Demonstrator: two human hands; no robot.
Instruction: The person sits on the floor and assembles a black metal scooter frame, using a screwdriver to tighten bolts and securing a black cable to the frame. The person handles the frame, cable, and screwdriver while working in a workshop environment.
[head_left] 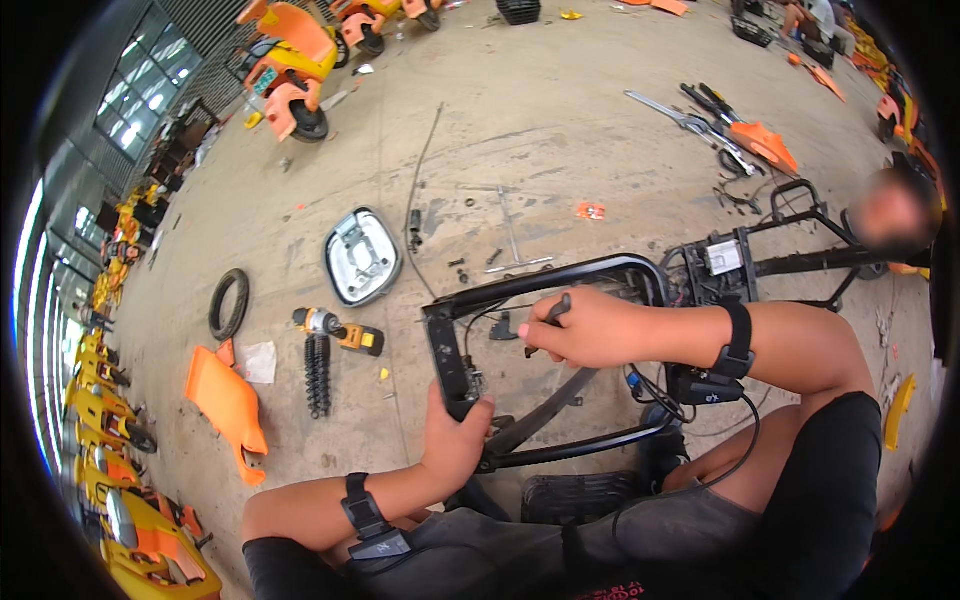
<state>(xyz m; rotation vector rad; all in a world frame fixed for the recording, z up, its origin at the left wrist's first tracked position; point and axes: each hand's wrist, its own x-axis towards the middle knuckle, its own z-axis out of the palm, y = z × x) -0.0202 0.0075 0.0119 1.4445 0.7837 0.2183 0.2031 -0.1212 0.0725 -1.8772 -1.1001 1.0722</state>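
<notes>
A black metal scooter frame [448, 350] lies across in front of me, its open loop toward the left. My left hand [455, 435] is closed round the near corner of the loop's left end, beside a small metal fitting [472, 380]. Over the loop's middle, my right hand [585, 328] is closed on a slim dark tool [561, 308]; its kind cannot be made out, as the fingers cover most of it. Below that hand, a dark curved strip [545, 410] runs slantwise inside the loop. Cables [660, 395] hang at the frame's right part.
Left on the floor are a cordless impact wrench [340, 332], a black spring shock absorber [316, 375], a tyre [229, 304], an orange panel [225, 405] and a white-lined shell [362, 257]. Beyond the frame lies a T-handle wrench [510, 230]. Another person [895, 210] is at right.
</notes>
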